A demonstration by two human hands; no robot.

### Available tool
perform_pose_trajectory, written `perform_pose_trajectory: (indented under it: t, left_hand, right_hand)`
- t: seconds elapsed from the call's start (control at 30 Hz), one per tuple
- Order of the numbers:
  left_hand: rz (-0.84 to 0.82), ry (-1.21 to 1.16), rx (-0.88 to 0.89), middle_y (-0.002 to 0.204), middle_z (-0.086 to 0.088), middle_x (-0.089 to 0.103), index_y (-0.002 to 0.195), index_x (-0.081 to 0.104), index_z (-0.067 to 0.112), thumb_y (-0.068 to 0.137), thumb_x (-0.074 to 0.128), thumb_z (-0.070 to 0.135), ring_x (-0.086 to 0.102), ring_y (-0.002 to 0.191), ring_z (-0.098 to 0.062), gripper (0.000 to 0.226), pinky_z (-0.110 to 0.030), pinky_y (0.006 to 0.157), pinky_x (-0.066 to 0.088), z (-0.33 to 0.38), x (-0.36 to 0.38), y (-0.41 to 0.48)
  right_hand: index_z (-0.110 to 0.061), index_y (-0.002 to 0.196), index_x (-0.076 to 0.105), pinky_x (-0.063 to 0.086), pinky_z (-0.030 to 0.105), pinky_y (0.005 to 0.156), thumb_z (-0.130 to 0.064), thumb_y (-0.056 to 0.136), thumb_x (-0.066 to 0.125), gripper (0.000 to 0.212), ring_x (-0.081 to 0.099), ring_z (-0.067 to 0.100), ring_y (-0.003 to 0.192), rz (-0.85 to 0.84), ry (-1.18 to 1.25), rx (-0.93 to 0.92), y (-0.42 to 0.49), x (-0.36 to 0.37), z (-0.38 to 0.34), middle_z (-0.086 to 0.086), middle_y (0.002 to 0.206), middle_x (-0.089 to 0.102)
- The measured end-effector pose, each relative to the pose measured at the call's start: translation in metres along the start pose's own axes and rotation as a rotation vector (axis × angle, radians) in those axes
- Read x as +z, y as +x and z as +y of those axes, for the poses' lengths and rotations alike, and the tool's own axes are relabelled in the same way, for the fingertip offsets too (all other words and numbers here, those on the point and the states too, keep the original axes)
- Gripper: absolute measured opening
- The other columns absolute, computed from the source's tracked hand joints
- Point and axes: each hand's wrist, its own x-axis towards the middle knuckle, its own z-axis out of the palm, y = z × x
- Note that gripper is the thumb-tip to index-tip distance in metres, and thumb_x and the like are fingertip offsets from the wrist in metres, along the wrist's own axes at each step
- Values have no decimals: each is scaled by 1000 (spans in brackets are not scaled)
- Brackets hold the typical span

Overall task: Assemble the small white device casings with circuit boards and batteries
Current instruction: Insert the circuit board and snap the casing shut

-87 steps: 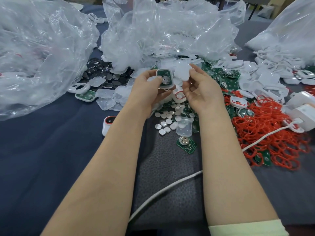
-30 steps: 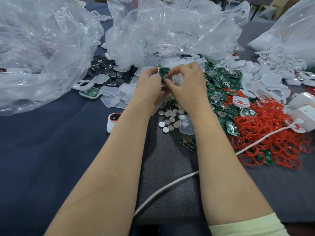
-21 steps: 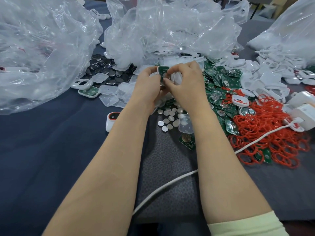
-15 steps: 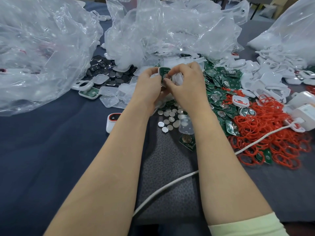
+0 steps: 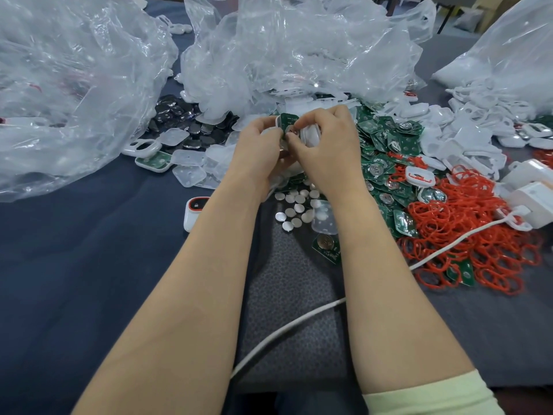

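Casing upright, long axis vertical, board facing cam, pinched btw hands.

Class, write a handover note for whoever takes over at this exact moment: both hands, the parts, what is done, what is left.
Left hand holds a white casing with a green circuit board in it.
Right hand pinches at the board's centre and holds a white cover.
Loose coin batteries lie below the hands; spare boards, red rings, loose casings to the right.
Done: board seated. Left: confirm battery, fit cover.
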Motion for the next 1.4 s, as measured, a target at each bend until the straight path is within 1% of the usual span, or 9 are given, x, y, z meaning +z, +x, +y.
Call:
perform_pose_trajectory:
  t: [0.17, 0.5, 0.67, 0.83, 0.93, 1.0, 1.1, 1.3, 1.4]
  left_hand:
    - [-13, -29, 1, 92, -14, 62, 118, 56, 5, 94, 38, -6, 61, 71, -23, 32, -21, 44, 49, 1, -1, -1]
    - [-14, -7, 11, 92, -12, 65, 115, 58, 5, 90, 37, -10, 63, 68, -19, 36, -25, 55, 57, 1, -2, 3]
    - [-1, -36, -16, 88, -12, 62, 110, 57, 9, 95, 42, -2, 59, 64, -20, 24, -24, 43, 50, 1, -1, -1]
    - [32, -16, 34, 80, -7, 67, 116, 57, 7, 94, 52, 2, 67, 59, -14, 24, -26, 56, 57, 0, -2, 1]
    - [56, -21, 39, 83, -8, 68, 117, 55, 9, 95, 50, 1, 70, 64, -15, 23, -23, 59, 57, -1, -1, 3]
    - [60, -11, 43, 86, -9, 68, 115, 53, 11, 96, 48, 1, 70, 67, -17, 22, -23, 59, 57, -1, 0, 5]
    - [60, 4, 40, 87, -8, 67, 115, 52, 12, 97, 48, 2, 71, 69, -17, 21, -24, 61, 58, -1, -1, 6]
    - [45, 12, 38, 87, -7, 67, 117, 53, 11, 97, 47, 2, 70, 71, -17, 22, -23, 59, 58, -1, -1, 6]
    - [36, 28, 41, 90, -8, 67, 120, 54, 9, 97, 48, 3, 71, 71, -17, 25, -23, 58, 56, -2, -1, 6]
  right_hand:
    - [-16, 99, 65, 38, 25, 90, -29, 85, 67, 19, 47, 18, 105, -8, -10, 7, 1, -1, 0, -1, 102, 43]
    - [-19, 95, 63, 39, 27, 88, -29, 84, 68, 15, 47, 19, 106, -44, -10, 16, 0, 0, 1, -2, 102, 41]
    - [-18, 99, 64, 38, 26, 91, -27, 85, 68, 18, 47, 19, 110, -86, -3, 30, 0, -1, 1, -1, 105, 41]
    - [-20, 98, 66, 41, 26, 90, -26, 86, 65, 14, 50, 16, 103, -105, 89, 76, 1, -8, -1, 2, 107, 48]
    - [-21, 88, 63, 49, 20, 71, -8, 86, 52, 17, 52, 6, 74, -25, 239, 177, 5, -16, 1, 6, 100, 56]
    - [-21, 81, 60, 37, 5, 49, 0, 84, 45, 26, 46, -3, 53, 47, 297, 245, 6, -20, 4, 3, 90, 57]
    - [-18, 77, 61, 30, 5, 38, 1, 84, 42, 28, 42, -5, 38, 53, 342, 314, 5, -20, 6, -3, 70, 51]
    - [-20, 77, 67, 42, 14, 59, -14, 88, 55, 17, 49, -8, 57, -33, 365, 351, 7, -15, 3, -16, 65, 55]
    - [-19, 81, 64, 55, 39, 78, -23, 86, 62, 7, 59, 8, 76, -30, 358, 329, 6, -13, 2, -14, 72, 56]
